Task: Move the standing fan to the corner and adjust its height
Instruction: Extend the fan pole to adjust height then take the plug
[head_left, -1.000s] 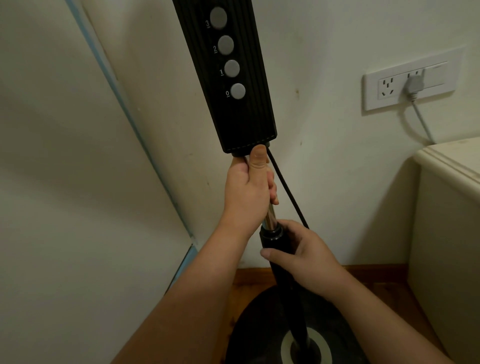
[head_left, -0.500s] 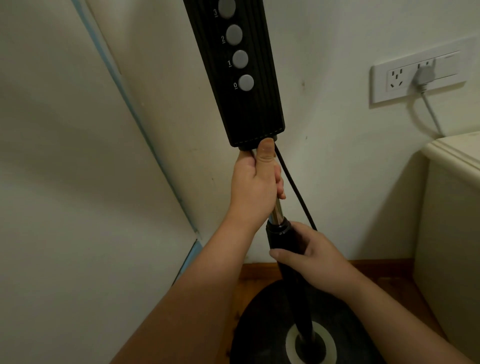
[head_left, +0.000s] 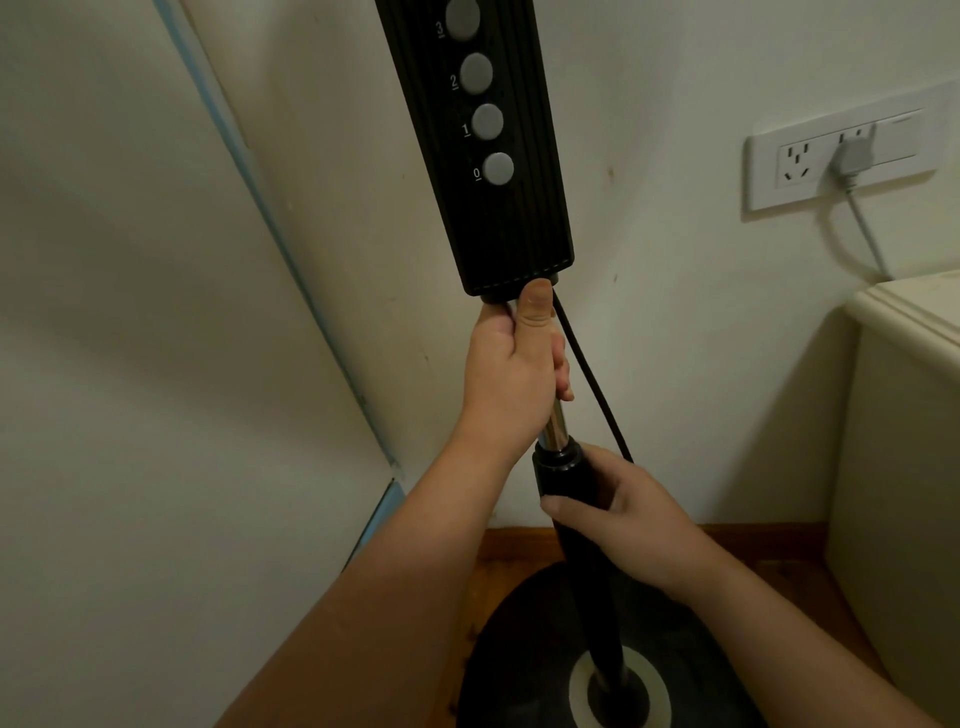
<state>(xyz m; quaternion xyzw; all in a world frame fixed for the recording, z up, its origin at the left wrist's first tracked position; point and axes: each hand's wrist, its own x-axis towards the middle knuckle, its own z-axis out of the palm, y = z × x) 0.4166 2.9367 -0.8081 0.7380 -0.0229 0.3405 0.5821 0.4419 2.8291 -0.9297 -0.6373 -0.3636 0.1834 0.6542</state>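
The standing fan, a black pedestal model with a ribbed plastic control column (head_left: 498, 156), stands in the corner where the two cream walls meet, its round dark base (head_left: 519, 670) resting on the brown wooden floor near the skirting board. Four grey round buttons (head_left: 497, 169), marked 0 to 3, run up the column. The fan head is out of view above the frame.

The left hand (head_left: 511, 374) is wrapped around the shiny chrome inner tube (head_left: 555, 428) just under the column, thumb pointing up and touching its lower edge; its fingers (head_left: 562, 374) are closed on the tube. This grip probably carries the weight of the upper part so it can be raised or lowered. The right hand (head_left: 628, 525) is closed around the black plastic locking collar (head_left: 558, 470) at the top of the outer pole, most likely to loosen or tighten it while steadying the lower section. Only a short stretch of chrome shows between the two hands.

A thin black power cord (head_left: 592, 384) hangs from the column behind the right hand, clear of both grips. On the right wall a white socket plate (head_left: 795, 166) holds a grey plug (head_left: 852, 156), beside a cream cabinet (head_left: 914, 415). The move to the corner appears done; the height adjustment looks under way.
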